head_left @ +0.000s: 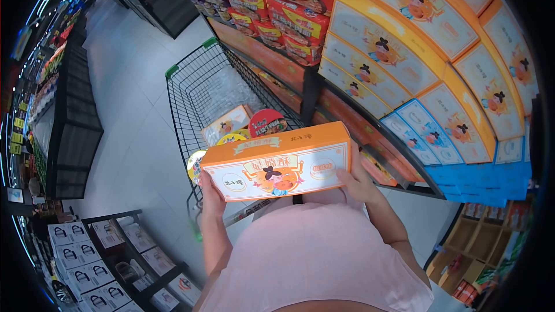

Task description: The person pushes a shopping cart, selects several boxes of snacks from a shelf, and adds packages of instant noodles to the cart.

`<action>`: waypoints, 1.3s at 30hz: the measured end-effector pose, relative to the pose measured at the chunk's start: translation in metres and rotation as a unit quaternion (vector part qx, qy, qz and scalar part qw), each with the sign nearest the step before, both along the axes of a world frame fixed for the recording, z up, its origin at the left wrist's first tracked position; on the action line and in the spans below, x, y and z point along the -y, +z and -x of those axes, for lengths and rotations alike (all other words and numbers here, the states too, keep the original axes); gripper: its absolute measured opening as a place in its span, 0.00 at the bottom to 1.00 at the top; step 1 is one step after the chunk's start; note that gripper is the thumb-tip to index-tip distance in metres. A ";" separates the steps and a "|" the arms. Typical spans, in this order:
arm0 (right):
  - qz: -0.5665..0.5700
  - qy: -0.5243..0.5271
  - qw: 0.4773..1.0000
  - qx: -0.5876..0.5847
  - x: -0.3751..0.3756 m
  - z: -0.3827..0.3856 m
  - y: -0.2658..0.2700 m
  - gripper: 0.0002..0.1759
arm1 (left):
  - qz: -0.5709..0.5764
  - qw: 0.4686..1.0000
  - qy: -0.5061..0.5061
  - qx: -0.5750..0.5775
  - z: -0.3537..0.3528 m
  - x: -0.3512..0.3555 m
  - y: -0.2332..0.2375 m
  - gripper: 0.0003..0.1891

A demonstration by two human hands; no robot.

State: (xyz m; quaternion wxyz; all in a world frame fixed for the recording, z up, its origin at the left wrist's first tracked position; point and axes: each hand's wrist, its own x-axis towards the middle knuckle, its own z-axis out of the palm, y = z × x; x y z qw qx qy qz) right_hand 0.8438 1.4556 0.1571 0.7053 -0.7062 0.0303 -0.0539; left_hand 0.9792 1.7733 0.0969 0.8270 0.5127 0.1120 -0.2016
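Note:
An orange and white pastry box is held up before my body, its printed front turned toward me. My left hand grips its left end, and my right hand grips the right end with the thumb on the front. Just beyond the box stands a wire shopping cart with green corners. Inside the cart lie a red-lidded instant noodle bowl, a yellow-lidded bowl, a smaller orange and white box and clear plastic wrapping. The box hides part of the cart.
Stacked orange boxes and blue boxes line the shelf at right. Red noodle packs are piled farther along. Produce stands run down the left side. A rack of white boxes is at lower left, with tiled floor between.

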 end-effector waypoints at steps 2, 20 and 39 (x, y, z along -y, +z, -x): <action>-0.017 -0.019 1.000 0.010 0.001 0.001 -0.003 0.42 | 0.000 1.000 0.007 -0.006 0.002 0.001 -0.005 0.30; -0.108 -0.196 0.970 -0.098 -0.024 -0.010 -0.018 0.29 | -0.444 0.561 -0.248 0.653 0.008 0.082 0.040 0.51; 0.094 -0.130 0.987 -0.032 -0.009 -0.104 -0.062 0.35 | -0.570 0.550 -0.213 0.572 -0.165 0.051 0.040 0.63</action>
